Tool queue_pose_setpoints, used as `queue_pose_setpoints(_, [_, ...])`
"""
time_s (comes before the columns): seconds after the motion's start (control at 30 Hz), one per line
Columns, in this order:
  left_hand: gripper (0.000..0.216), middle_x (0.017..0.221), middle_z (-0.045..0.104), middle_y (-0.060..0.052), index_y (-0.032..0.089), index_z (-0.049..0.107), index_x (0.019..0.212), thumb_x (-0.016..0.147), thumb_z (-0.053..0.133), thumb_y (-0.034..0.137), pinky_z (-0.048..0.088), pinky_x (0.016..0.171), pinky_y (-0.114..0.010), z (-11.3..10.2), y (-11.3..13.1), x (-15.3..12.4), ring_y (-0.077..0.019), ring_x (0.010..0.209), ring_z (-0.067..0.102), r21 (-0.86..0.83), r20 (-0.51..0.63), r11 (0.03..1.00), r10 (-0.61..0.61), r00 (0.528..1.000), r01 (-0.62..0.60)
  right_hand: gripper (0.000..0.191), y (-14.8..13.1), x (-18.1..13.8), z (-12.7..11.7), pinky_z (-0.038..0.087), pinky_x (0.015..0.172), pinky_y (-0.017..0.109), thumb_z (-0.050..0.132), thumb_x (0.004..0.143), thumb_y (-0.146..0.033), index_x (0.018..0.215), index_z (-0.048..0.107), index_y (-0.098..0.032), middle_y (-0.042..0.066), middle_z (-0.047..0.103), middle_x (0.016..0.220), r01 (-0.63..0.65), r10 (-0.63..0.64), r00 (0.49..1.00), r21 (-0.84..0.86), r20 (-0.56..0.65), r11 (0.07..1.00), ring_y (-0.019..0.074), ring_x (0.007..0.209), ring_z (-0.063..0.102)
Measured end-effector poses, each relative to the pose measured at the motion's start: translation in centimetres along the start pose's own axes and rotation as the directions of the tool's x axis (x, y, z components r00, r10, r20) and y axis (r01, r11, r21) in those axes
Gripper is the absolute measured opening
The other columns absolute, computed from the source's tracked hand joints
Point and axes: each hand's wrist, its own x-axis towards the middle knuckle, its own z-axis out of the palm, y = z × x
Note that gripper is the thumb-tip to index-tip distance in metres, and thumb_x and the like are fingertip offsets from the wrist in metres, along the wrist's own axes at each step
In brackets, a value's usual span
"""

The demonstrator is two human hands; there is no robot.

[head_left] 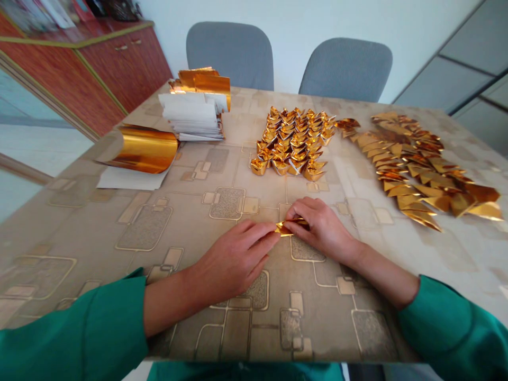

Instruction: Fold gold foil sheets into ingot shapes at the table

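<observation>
A small folded piece of gold foil paper [289,227] lies on the patterned table [119,227] between my two hands. My left hand [238,259] pinches its left tip with fingers closed. My right hand [321,227] curls over its right end, thumb and fingers pressed on the paper. Both forearms rest on the table, in green sleeves.
Beyond the hands sits a block of several finished gold ingot shapes [293,143]. To the right lies a spread of folded gold triangles [420,164]. At back left are a stack of white-backed gold sheets [196,108] and a curled gold sheet [143,150]. Two grey chairs [345,69] stand behind the table.
</observation>
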Motion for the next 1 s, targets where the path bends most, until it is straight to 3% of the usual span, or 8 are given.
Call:
queue_pose_setpoints(0.43, [0.033, 0.128, 0.064, -0.019, 0.001, 0.062, 0.119, 0.095, 0.043, 0.013, 0.045, 0.087, -0.041, 0.7, -0.1, -0.1, -0.0271, 0.116, 0.054, 0.198, 0.074, 0.967, 0.145, 0.987, -0.158, 0.01, -0.3, -0.1, -0.1, 0.03, 0.073, 0.033, 0.064, 0.09, -0.029, 0.088, 0.062, -0.02, 0.005, 0.06, 0.09, 0.02, -0.034, 0.997, -0.206, -0.065, 0.978, 0.0217, 0.087, 0.05])
queue_pose_setpoints(0.53, [0.034, 0.128, 0.063, -0.02, 0.0, 0.061, 0.119, 0.094, 0.042, 0.013, 0.045, 0.086, -0.042, 0.9, -0.1, -0.2, -0.0283, 0.113, 0.056, 0.226, 0.116, 0.959, 0.148, 0.982, -0.171, 0.012, -0.3, -0.1, 0.1, 0.03, 0.072, 0.033, 0.058, 0.094, -0.028, 0.086, 0.061, -0.019, 0.003, 0.06, 0.083, 0.06, -0.064, 0.998, -0.238, -0.009, 0.969, 0.0199, 0.082, 0.051])
queue_pose_setpoints(0.73, [0.036, 0.135, 0.058, -0.022, 0.001, 0.057, 0.124, 0.094, 0.041, 0.012, 0.048, 0.09, -0.043, 0.8, 0.1, -0.2, -0.0274, 0.109, 0.06, 0.123, 0.145, 0.989, 0.063, 0.987, -0.081, 0.015, -0.6, -0.2, 0.5, 0.032, 0.07, 0.032, 0.052, 0.097, -0.027, 0.087, 0.058, -0.018, 0.004, 0.061, 0.081, 0.044, -0.033, 0.999, -0.31, 0.039, 0.95, 0.0197, 0.078, 0.051])
queue_pose_setpoints(0.8, [0.034, 0.131, 0.062, -0.02, 0.003, 0.057, 0.123, 0.093, 0.044, 0.012, 0.05, 0.092, -0.042, 0.5, 0.0, -0.1, -0.0262, 0.11, 0.06, 0.054, 0.114, 0.998, 0.03, 0.993, -0.036, 0.015, -0.8, -0.3, 0.6, 0.031, 0.07, 0.033, 0.05, 0.098, -0.026, 0.088, 0.058, -0.018, 0.005, 0.062, 0.081, 0.033, -0.022, 0.999, -0.339, 0.035, 0.94, 0.0206, 0.078, 0.051])
queue_pose_setpoints(0.93, [0.026, 0.131, 0.063, -0.015, 0.011, 0.059, 0.116, 0.092, 0.049, 0.014, 0.051, 0.099, -0.039, -0.2, -0.5, -0.3, -0.0215, 0.114, 0.061, -0.128, 0.011, 0.977, -0.171, 0.985, 0.171, 0.016, -1.0, -0.4, 0.7, 0.03, 0.069, 0.033, 0.049, 0.098, -0.029, 0.088, 0.057, -0.019, 0.005, 0.062, 0.082, 0.027, -0.016, 0.999, -0.391, 0.032, 0.92, 0.0217, 0.078, 0.051])
queue_pose_setpoints(1.0, [0.022, 0.133, 0.062, -0.013, 0.013, 0.062, 0.11, 0.093, 0.048, 0.013, 0.05, 0.103, -0.037, -0.4, -0.8, -0.5, -0.0198, 0.12, 0.059, -0.159, -0.014, 0.969, -0.193, 0.981, 0.189, 0.018, -1.1, -0.4, 0.7, 0.03, 0.069, 0.034, 0.049, 0.098, -0.033, 0.089, 0.056, -0.019, 0.005, 0.062, 0.083, 0.028, -0.015, 0.999, -0.405, 0.034, 0.914, 0.0219, 0.078, 0.051])
